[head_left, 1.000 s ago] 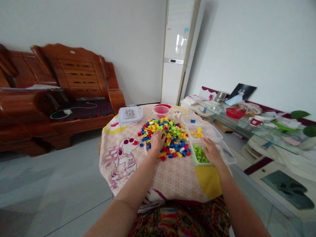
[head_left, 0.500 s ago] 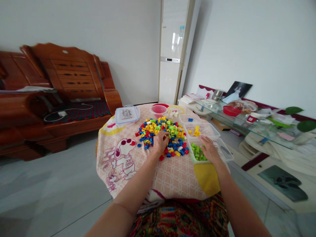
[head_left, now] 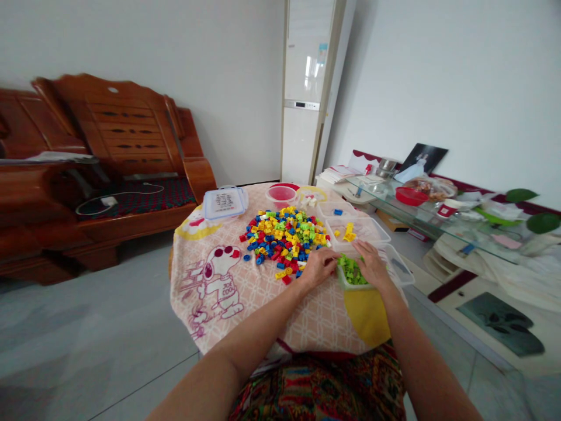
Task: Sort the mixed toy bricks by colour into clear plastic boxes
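My left hand is at the left rim of a clear plastic box that holds green toy bricks. Its fingers are pinched together, and what is between them is hidden. Over the right side of the same box lies my right hand, fingers stretched out and apart, touching the rim. A mixed heap of toy bricks in red, blue, yellow and green spreads to the left of my left hand.
Behind the green bricks' box, another clear box holds yellow bricks, and a farther one holds a blue brick. A pink tub and a lidded container stand at the back. A glass shelf is at right.
My left hand has moved right, from the brick heap to the box of green bricks. My right hand has stayed at the box.
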`<state>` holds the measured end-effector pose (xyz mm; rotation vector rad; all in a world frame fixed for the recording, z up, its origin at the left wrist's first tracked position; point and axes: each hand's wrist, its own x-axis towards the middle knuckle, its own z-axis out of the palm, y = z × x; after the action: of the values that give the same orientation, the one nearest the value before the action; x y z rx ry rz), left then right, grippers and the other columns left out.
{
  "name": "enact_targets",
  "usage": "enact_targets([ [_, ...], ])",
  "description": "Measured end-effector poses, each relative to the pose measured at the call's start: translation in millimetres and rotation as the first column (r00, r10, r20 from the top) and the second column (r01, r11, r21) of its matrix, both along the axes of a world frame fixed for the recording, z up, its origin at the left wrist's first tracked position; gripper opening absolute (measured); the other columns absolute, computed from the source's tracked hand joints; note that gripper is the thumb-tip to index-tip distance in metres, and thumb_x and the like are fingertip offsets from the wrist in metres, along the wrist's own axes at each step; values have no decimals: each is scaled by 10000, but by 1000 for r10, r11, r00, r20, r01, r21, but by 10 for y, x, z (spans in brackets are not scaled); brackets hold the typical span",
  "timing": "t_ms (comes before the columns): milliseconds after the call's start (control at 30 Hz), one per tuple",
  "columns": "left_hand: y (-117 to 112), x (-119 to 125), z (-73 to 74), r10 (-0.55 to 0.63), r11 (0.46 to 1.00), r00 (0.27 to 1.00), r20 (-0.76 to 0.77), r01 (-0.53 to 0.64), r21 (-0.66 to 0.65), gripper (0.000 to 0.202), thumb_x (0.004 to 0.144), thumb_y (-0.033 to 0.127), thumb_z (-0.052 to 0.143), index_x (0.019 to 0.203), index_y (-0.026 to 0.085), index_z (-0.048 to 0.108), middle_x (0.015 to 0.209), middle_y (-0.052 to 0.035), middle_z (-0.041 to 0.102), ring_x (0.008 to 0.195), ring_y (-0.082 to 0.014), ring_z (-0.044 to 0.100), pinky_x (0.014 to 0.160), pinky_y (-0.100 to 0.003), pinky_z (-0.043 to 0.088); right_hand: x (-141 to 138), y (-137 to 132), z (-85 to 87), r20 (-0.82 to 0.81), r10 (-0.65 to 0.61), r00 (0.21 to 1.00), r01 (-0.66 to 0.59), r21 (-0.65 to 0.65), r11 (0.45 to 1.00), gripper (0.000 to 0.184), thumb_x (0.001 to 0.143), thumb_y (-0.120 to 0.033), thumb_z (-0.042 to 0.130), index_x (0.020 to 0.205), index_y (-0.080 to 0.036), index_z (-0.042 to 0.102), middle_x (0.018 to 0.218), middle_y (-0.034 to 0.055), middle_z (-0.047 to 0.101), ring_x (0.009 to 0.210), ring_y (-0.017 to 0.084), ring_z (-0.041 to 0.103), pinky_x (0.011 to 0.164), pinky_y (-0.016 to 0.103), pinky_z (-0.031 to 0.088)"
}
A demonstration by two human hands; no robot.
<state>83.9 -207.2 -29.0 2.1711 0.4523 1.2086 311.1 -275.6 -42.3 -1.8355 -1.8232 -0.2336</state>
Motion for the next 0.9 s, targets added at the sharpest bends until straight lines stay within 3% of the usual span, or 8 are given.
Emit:
enact_targets([
  [100, -9, 7, -7, -23, 1000, 1000, 4, 23, -3, 336, 855, 91, 607, 1157, 167, 732, 900, -73, 731, 842, -180, 671, 807, -300, 544, -2, -1, 6, 3, -5, 1000, 5, -12, 1000, 595, 865, -129, 464, 1452, -191, 544, 1502, 95, 528, 1422, 280, 410, 1204, 506, 364],
  [200, 7, -32, -2, -12, 1000, 1000, 22, 12, -9, 350, 855, 79, 597, 1170, 165, 721, 974, -89, 740, 894, -185, 681, 846, -311, 554, 3, 1, 0, 0, -4, 1000, 4, -9, 1000, 578, 880, -139, 462, 1451, -187, 545, 1503, 100, 525, 1425, 275, 407, 1207, 498, 361],
  [400, 121, -253, 66, 179, 984, 981, -79, -180, -7, 272, 862, 95, 607, 1082, 161, 752, 977, -86, 761, 910, -192, 696, 863, -310, 551, 13, 6, -29, -12, 11, 1000, -11, 8, 1000, 573, 896, -148, 446, 1460, -197, 533, 1509, 97, 519, 1430, 267, 400, 1208, 508, 354],
  [533, 267, -507, 128, 358, 927, 918, -172, -372, -55, 207, 884, 145, 602, 987, 188, 777, 927, -61, 770, 820, -174, 703, 804, -279, 543, 16, 7, -37, -18, 11, 1000, -10, 16, 1000, 588, 892, -141, 441, 1467, -224, 527, 1502, 82, 529, 1436, 263, 395, 1216, 519, 340],
  [667, 483, -773, 144, 484, 857, 833, -267, -513, -47, 215, 870, 142, 583, 920, 189, 787, 933, -71, 777, 854, -202, 715, 813, -297, 542, 17, 6, -35, -25, 12, 1000, -12, 3, 1000, 589, 899, -154, 442, 1479, -229, 516, 1509, 80, 523, 1442, 266, 388, 1215, 519, 344],
  [900, 702, -1034, 131, 606, 778, 782, -148, -621, -95, 262, 843, 143, 566, 995, 183, 776, 997, -69, 775, 886, -191, 707, 850, -299, 548, 30, 2, -21, -31, 20, 999, -20, 0, 1000, 604, 888, -156, 446, 1483, -234, 511, 1514, 77, 517, 1440, 266, 386, 1218, 529, 334],
])
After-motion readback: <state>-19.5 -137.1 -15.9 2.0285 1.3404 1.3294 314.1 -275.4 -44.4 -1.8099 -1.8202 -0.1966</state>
